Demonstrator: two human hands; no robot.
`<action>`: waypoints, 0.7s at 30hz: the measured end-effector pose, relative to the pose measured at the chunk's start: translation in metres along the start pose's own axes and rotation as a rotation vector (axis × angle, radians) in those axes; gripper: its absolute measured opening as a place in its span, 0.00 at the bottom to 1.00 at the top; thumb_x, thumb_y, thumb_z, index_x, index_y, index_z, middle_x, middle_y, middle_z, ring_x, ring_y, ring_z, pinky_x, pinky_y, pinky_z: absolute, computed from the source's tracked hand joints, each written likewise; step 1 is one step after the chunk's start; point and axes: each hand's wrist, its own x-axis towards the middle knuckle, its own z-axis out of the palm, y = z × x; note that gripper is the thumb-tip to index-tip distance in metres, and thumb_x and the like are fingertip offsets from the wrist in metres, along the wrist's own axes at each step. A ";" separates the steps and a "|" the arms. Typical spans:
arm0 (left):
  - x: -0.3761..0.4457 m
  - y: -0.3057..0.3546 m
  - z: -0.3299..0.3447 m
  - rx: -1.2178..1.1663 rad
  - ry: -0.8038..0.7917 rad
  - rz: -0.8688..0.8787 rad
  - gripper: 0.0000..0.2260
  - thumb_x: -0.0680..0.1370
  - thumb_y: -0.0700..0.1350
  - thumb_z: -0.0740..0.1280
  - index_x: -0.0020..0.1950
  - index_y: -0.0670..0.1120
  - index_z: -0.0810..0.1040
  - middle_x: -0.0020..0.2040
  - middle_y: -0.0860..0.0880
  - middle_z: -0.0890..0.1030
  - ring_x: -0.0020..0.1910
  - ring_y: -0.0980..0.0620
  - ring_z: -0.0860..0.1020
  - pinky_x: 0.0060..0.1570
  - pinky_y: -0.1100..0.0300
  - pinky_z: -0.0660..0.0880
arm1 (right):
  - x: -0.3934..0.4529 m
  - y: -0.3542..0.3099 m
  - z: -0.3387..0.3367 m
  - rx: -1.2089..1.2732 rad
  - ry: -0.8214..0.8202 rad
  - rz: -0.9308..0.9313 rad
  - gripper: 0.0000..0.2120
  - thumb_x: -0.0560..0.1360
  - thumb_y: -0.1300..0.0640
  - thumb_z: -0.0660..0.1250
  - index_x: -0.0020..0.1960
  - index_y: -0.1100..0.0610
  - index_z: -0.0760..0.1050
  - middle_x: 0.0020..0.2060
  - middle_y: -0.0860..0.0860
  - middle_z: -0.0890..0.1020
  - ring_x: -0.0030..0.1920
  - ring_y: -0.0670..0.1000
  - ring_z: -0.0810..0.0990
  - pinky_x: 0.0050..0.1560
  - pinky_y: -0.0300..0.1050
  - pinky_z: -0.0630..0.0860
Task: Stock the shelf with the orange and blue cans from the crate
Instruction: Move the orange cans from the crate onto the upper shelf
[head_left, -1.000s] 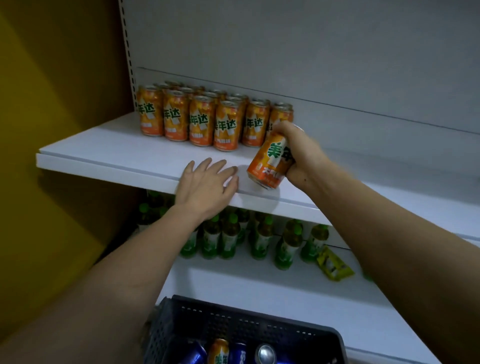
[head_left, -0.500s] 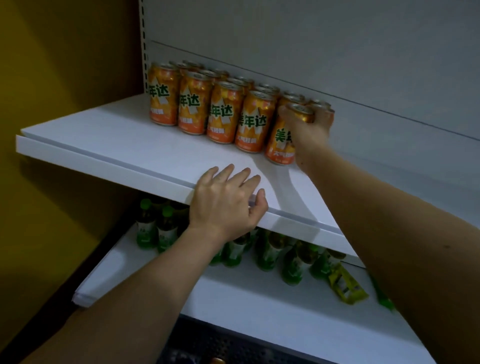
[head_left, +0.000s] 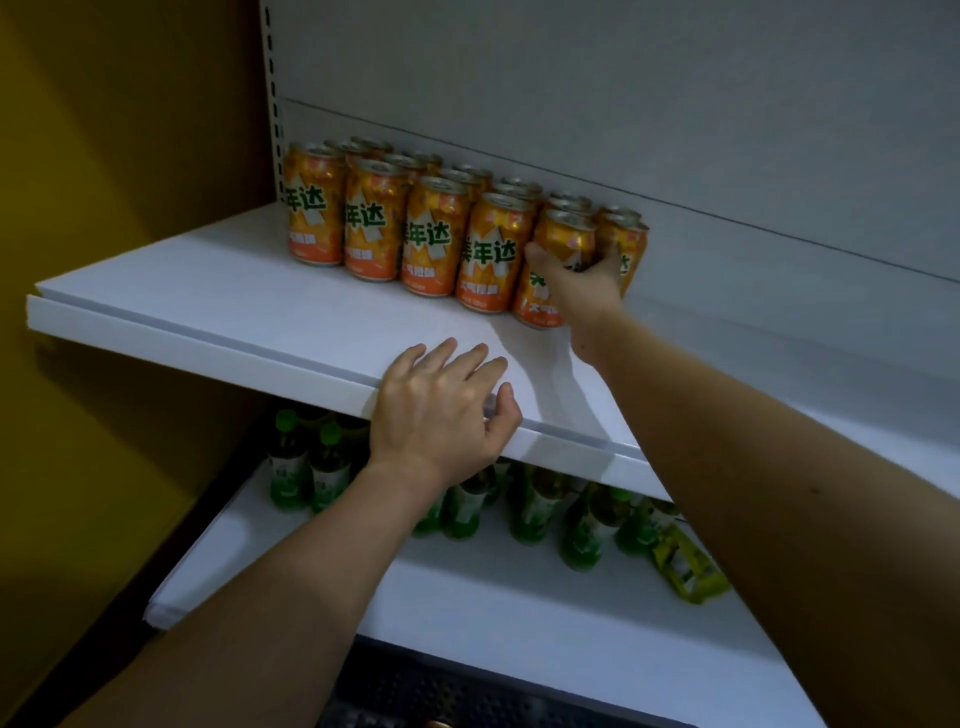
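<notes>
Up on the white shelf (head_left: 218, 306), seen from the head camera, the right hand (head_left: 576, 283) is gripping an orange can (head_left: 558, 244), fingers and thumb curling round its lower half. That can is standing upright on the shelf board at the right end of the front row, touching the neighbouring can on its left and sitting just in front of another can at the far right (head_left: 626, 244).

Beside it, the row of orange cans (head_left: 400, 228) is running leftward in a line toward the perforated upright (head_left: 270, 104), with more cans standing behind them against the grey back panel (head_left: 623, 93). All of them are sitting upright with green lettering facing forward.

Nearer the camera, the left hand (head_left: 441, 410) is resting palm-down on the front edge of the same shelf, fingers lying loosely spread on the board and the thumb hooking over the lip; it is holding nothing.

Below, a lower shelf (head_left: 493, 603) is carrying green bottles (head_left: 306, 467), partly hidden by the left forearm and by the board above. A yellow packet (head_left: 685, 566) is lying on its side just right of the bottles.

At the bottom edge, the dark perforated rim of the crate (head_left: 441, 696) is just showing; its contents cannot be made out.
</notes>
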 end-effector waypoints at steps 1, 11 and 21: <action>0.000 0.001 -0.002 0.000 -0.022 -0.004 0.20 0.76 0.52 0.57 0.54 0.47 0.86 0.54 0.47 0.85 0.55 0.44 0.82 0.56 0.47 0.76 | -0.005 0.002 -0.004 -0.013 -0.018 0.039 0.51 0.67 0.43 0.78 0.78 0.56 0.53 0.74 0.54 0.67 0.72 0.57 0.67 0.70 0.57 0.68; 0.007 0.011 -0.033 -0.055 -0.278 -0.123 0.19 0.79 0.54 0.55 0.63 0.52 0.80 0.62 0.51 0.80 0.60 0.49 0.76 0.63 0.54 0.68 | -0.101 -0.023 -0.079 -0.188 -0.238 0.009 0.35 0.77 0.48 0.70 0.78 0.53 0.57 0.68 0.50 0.72 0.66 0.52 0.72 0.66 0.50 0.70; -0.047 0.050 -0.089 -0.399 -0.192 -0.381 0.11 0.80 0.47 0.60 0.56 0.51 0.81 0.52 0.52 0.81 0.50 0.51 0.78 0.44 0.56 0.75 | -0.212 -0.004 -0.110 -0.391 -0.345 -0.046 0.21 0.81 0.47 0.63 0.70 0.55 0.71 0.63 0.55 0.78 0.55 0.51 0.78 0.53 0.44 0.74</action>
